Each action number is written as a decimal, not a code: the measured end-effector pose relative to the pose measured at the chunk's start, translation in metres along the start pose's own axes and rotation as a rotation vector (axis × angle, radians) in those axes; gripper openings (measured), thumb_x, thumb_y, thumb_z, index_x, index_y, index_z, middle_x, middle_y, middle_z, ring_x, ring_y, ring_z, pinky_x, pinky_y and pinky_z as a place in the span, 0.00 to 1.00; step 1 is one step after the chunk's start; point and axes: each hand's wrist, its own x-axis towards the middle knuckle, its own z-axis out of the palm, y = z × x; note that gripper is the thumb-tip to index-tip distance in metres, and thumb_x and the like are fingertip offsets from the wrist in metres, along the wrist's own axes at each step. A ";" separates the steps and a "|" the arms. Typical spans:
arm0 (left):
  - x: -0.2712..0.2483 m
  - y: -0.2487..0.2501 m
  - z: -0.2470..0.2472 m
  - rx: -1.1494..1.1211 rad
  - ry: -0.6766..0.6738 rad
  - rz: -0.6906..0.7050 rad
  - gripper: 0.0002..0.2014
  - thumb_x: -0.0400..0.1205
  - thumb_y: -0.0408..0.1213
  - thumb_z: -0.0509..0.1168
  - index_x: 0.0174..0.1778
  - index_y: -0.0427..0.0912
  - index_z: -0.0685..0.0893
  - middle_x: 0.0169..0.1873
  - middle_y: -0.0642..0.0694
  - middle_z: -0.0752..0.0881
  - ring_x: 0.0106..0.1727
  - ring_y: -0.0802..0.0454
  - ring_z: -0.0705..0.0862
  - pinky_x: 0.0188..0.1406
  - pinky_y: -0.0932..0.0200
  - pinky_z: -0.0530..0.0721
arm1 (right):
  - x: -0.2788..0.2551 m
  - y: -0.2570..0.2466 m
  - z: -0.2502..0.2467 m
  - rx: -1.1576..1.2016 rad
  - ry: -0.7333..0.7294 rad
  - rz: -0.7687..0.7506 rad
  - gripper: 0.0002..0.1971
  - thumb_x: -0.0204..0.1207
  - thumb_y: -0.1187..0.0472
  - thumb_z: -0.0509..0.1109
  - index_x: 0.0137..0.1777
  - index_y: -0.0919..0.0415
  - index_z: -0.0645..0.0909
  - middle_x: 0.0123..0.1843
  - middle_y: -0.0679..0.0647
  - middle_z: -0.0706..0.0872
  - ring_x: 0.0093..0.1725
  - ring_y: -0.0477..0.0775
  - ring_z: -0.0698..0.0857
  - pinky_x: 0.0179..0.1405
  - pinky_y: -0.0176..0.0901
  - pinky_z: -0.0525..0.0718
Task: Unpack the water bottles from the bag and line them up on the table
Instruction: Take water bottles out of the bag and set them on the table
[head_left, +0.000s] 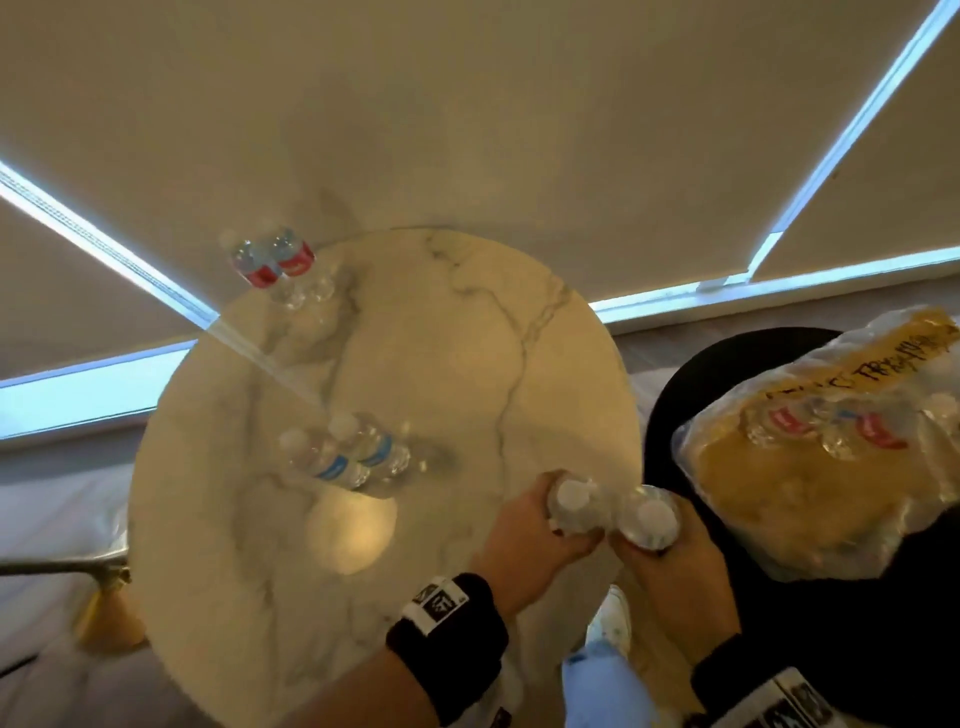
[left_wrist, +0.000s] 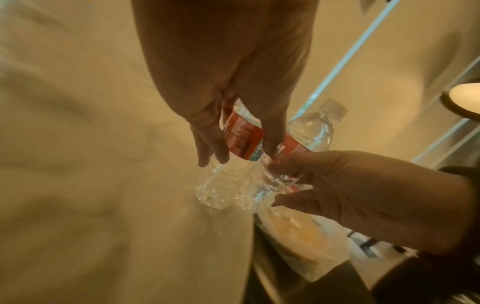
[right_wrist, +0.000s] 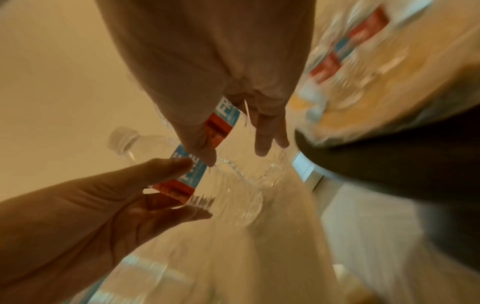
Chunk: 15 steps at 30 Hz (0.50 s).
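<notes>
**Two bottles held side by side at the table's near edge**

The round table (head_left: 467, 332) has a glossy, cream marble-look top with thin grey veins. The bottles are all clear, ribbed plastic with white screw caps and paper bands in red and blue. Two of them stand as a far pair (head_left: 275, 265) at the back left rim, touching each other. A middle pair (head_left: 345, 452) stands near the centre, also touching.

The left hand (head_left: 540, 525) wraps its fingers round the left bottle (head_left: 571, 506), gripping the body below the cap. The right hand (head_left: 670, 566) curls round the right bottle (head_left: 652, 517) in the same way. Both bottles are upright, pressed against each other, at the near right edge of the table. In the wrist views the fingers point down along the labels and the thumbs close from the other side. Whether the bottle bases touch the tabletop cannot be told.

Each wrist carries a black band with a printed white tag.

The bag (head_left: 810, 457) is crinkled clear plastic over a yellow lining, with dark handwriting on it. It lies on a black seat (head_left: 670, 395) just right of the table, with more capped bottles inside.
</notes>
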 end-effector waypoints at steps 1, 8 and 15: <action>-0.018 -0.014 -0.022 -0.002 0.051 -0.042 0.27 0.71 0.46 0.82 0.65 0.56 0.81 0.53 0.58 0.91 0.54 0.69 0.88 0.54 0.69 0.86 | -0.007 -0.006 0.024 0.028 -0.062 -0.003 0.25 0.65 0.51 0.80 0.60 0.53 0.79 0.51 0.50 0.85 0.51 0.52 0.84 0.53 0.44 0.80; -0.082 -0.082 -0.160 0.058 0.371 -0.245 0.24 0.72 0.51 0.80 0.62 0.62 0.81 0.48 0.64 0.90 0.50 0.69 0.88 0.36 0.81 0.80 | -0.029 -0.078 0.179 -0.004 -0.380 0.016 0.30 0.58 0.46 0.82 0.62 0.51 0.80 0.54 0.48 0.88 0.55 0.51 0.88 0.55 0.44 0.85; -0.071 -0.105 -0.207 0.081 0.393 -0.265 0.23 0.71 0.55 0.79 0.60 0.58 0.83 0.47 0.60 0.91 0.49 0.65 0.89 0.40 0.71 0.81 | -0.025 -0.116 0.225 -0.160 -0.396 -0.054 0.32 0.64 0.48 0.79 0.68 0.51 0.75 0.64 0.50 0.82 0.60 0.54 0.84 0.55 0.40 0.80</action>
